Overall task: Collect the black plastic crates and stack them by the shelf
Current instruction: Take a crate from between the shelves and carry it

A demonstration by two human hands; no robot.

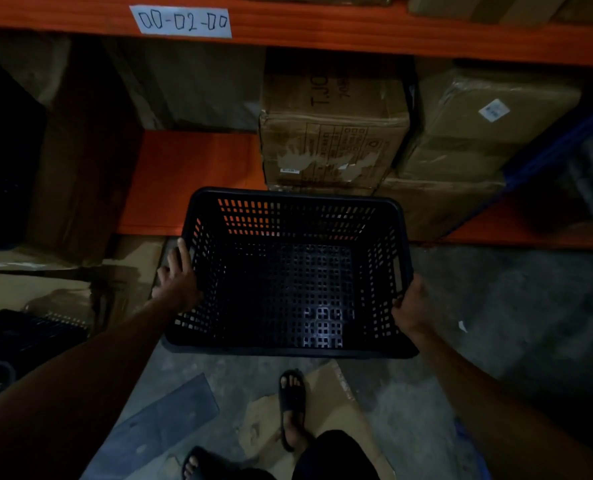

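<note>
A black perforated plastic crate (288, 289) is held level in front of me, open side up and empty, above the concrete floor just before the orange shelf (191, 181). My left hand (179, 280) lies against its left wall with the fingers spread over the rim. My right hand (409, 306) grips the right rim at the handle slot. More black crates (18, 337) sit at the lower left, partly cut off by the frame edge.
Cardboard boxes (333, 133) fill the shelf's lower level at centre and right; a bare orange patch lies left of them. Flattened cardboard (322, 410) and a grey sheet (163, 424) lie on the floor by my sandalled feet (291, 407). A blue upright (547, 157) stands at right.
</note>
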